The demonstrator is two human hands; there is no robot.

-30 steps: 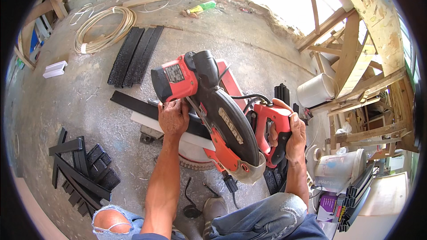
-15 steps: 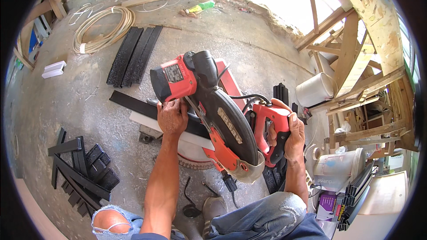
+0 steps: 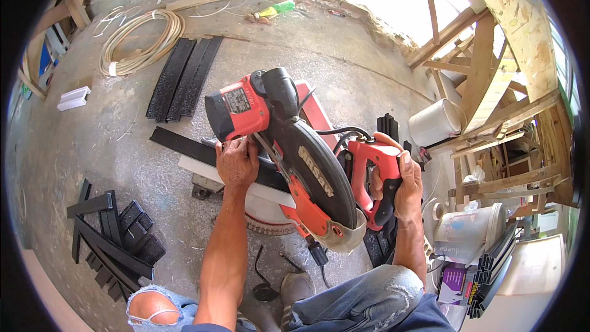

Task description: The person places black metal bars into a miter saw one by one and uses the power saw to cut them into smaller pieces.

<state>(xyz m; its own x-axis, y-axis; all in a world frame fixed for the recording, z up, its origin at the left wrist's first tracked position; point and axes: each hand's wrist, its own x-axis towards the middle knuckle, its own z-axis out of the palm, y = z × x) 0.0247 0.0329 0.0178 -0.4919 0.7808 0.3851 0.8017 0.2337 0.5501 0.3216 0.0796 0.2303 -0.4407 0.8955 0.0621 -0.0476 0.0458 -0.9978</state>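
We find the right hand (image 3: 402, 181) closed around the handle of the red mitre saw (image 3: 289, 147) at frame centre. The left hand (image 3: 236, 163), fingers curled, pins the black strip (image 3: 184, 144) just beside the blade guard; any slip risks contact.

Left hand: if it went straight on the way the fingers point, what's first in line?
Probably the saw's red motor housing: the left hand rests on the black strip, its fingers aimed up at it. Depth is unclear.

Dusty concrete floor (image 3: 344, 80) under red mitre saw (image 3: 289, 147), black strips (image 3: 184, 77), coiled hose (image 3: 138, 40), perhaps offcuts (image 3: 114, 237).
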